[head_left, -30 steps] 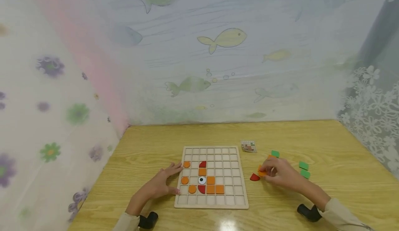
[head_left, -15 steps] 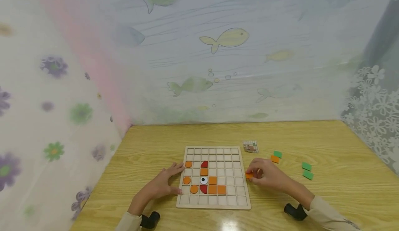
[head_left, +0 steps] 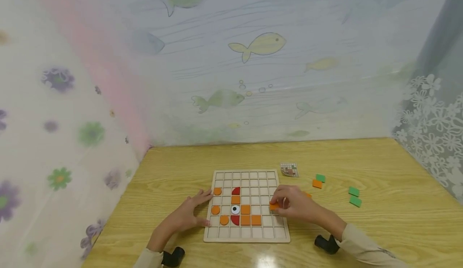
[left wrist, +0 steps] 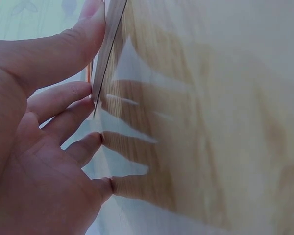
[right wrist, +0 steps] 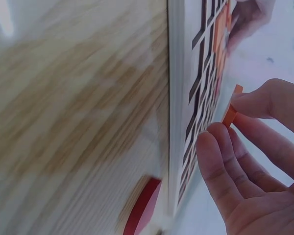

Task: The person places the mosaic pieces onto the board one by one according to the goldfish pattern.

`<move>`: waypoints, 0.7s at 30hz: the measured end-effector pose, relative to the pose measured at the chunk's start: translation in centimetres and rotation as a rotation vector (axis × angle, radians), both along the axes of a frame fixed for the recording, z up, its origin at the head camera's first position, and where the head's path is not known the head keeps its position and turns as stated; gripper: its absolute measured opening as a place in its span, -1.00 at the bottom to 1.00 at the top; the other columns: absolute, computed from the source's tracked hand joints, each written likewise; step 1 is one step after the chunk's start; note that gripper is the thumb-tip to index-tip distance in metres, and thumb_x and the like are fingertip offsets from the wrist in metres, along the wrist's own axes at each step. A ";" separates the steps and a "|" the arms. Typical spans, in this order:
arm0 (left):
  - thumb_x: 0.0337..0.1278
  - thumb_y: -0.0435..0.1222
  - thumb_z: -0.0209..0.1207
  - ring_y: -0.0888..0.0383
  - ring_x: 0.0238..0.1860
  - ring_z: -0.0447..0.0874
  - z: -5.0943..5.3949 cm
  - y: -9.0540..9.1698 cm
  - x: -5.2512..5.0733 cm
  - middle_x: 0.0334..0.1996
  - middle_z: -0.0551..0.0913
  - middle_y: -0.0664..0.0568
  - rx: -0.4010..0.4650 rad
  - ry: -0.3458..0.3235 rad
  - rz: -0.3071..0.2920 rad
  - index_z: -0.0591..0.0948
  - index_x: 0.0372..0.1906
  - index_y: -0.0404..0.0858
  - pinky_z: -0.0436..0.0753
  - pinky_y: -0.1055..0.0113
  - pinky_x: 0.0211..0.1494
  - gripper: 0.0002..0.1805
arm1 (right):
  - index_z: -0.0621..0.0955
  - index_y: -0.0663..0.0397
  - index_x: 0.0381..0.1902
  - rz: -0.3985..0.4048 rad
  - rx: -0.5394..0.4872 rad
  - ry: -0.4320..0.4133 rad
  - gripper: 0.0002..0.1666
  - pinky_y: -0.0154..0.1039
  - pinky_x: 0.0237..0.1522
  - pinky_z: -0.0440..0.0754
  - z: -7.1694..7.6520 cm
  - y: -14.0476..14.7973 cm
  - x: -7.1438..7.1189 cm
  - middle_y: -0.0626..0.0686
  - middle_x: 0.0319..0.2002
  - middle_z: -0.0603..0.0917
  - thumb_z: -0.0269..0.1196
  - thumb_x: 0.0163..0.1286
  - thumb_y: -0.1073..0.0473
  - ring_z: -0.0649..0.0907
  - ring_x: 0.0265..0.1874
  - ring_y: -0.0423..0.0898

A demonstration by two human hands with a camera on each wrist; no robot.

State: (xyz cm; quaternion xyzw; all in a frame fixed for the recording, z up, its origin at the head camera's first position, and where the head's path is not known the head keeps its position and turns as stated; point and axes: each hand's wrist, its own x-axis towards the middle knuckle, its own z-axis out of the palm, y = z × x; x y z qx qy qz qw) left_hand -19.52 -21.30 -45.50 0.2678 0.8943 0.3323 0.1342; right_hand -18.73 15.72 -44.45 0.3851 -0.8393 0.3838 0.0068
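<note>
A wooden grid board (head_left: 246, 236) lies on the table, holding orange squares (head_left: 245, 220), orange circles (head_left: 224, 220), red quarter pieces (head_left: 236, 191) and a white eye disc (head_left: 235, 209). My left hand (head_left: 185, 213) rests along the board's left edge with fingers spread, its fingertips touching it; the left wrist view shows that hand (left wrist: 49, 147) at the edge. Over the board's right columns, my right hand (head_left: 294, 203) pinches an orange square (head_left: 274, 206). In the right wrist view the orange piece (right wrist: 231, 110) is between thumb and fingers of the right hand (right wrist: 259, 166).
Right of the board lie an orange piece (head_left: 317, 184), green pieces (head_left: 320, 178), (head_left: 354, 191) and another orange piece (head_left: 308, 195) partly behind the right hand. A small pattern card (head_left: 289, 170) lies behind them. A red piece (right wrist: 143, 208) shows beside the board in the right wrist view.
My right hand has carried the orange square left from the loose pieces to over the board's right side. My left hand has stayed at the board's left edge.
</note>
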 end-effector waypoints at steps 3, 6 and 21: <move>-0.05 -0.21 0.39 -0.24 0.44 -0.15 0.1 0.0 0.1 0.43 0.11 -0.18 0.000 0.000 0.004 0.28 0.38 -0.33 -0.23 -0.33 0.32 -0.14 | 0.68 0.12 -0.33 0.008 0.003 0.005 -0.89 -0.36 -0.48 0.62 0.0 -0.7 -0.1 -0.03 -0.36 0.59 0.35 0.14 0.33 0.56 -0.49 -0.22; -0.05 -0.23 0.39 -0.24 0.44 -0.14 0.2 0.1 0.1 0.43 0.12 -0.18 -0.002 0.003 0.004 0.28 0.38 -0.33 -0.22 -0.34 0.32 -0.14 | 0.68 0.11 -0.35 0.002 0.021 0.008 -0.90 -0.38 -0.47 0.61 0.0 -1.3 -0.2 -0.05 -0.38 0.58 0.34 0.13 0.33 0.55 -0.48 -0.23; -0.05 -0.21 0.39 -0.28 0.43 -0.14 0.4 0.1 0.2 0.42 0.12 -0.22 0.015 -0.001 -0.003 0.28 0.38 -0.36 -0.23 -0.36 0.31 -0.14 | 0.70 0.11 -0.33 0.026 0.083 -0.049 -0.89 -0.42 -0.44 0.57 -0.2 -3.9 -1.1 -0.07 -0.40 0.58 0.34 0.12 0.33 0.53 -0.48 -0.24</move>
